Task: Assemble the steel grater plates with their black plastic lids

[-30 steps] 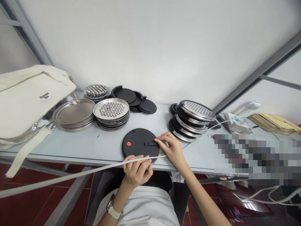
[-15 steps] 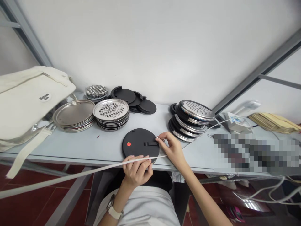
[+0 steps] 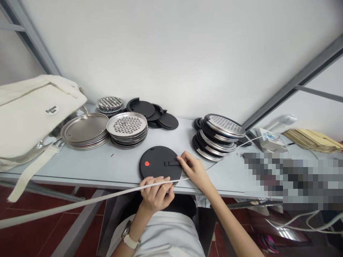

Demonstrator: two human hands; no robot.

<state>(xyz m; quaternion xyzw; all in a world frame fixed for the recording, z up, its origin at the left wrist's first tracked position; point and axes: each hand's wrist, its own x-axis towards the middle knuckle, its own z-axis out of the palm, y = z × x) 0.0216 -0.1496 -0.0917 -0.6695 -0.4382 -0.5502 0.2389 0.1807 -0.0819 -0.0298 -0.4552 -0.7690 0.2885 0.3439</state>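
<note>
A round black disc with a red dot and a raised black clip lies flat near the table's front edge. My left hand grips the disc's near edge, fingers on top, and a white cable passes in front of it. At the disc's right edge, beside the end of the clip, my right hand has its thumb and forefinger bent together. Whatever those fingertips pinch is too small to make out.
Left on the table are metal plates, perforated grater discs and a white bag. Black discs lie behind. Stacked black-and-silver graters, a white box and yellow envelopes are right.
My right hand's fingers have shifted slightly and curled more at the disc's right edge. The small shiny piece seen at the fingertips earlier is no longer visible. My left hand and the disc stay put.
</note>
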